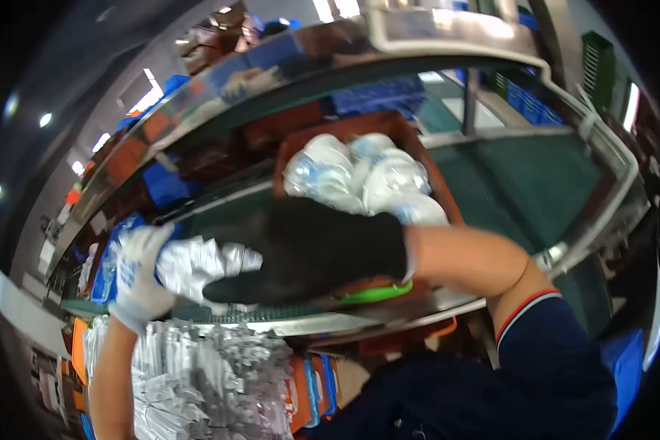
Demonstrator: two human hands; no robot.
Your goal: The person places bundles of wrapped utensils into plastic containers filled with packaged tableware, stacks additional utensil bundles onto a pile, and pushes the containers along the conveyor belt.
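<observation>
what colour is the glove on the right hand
Black: the glove on the right hand shows in the head view.

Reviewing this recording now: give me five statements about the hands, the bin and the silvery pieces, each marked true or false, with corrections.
1. The left hand is gloved in white. True.
2. The right hand is bare. False: it is gloved in black.
3. A crumpled silvery piece is between the two hands. True.
4. The reddish-brown bin contains blue bottles. False: it contains white, rounded pieces in clear wrapping.
5. A pile of silvery pieces shows below the hands in the picture. True.
</observation>
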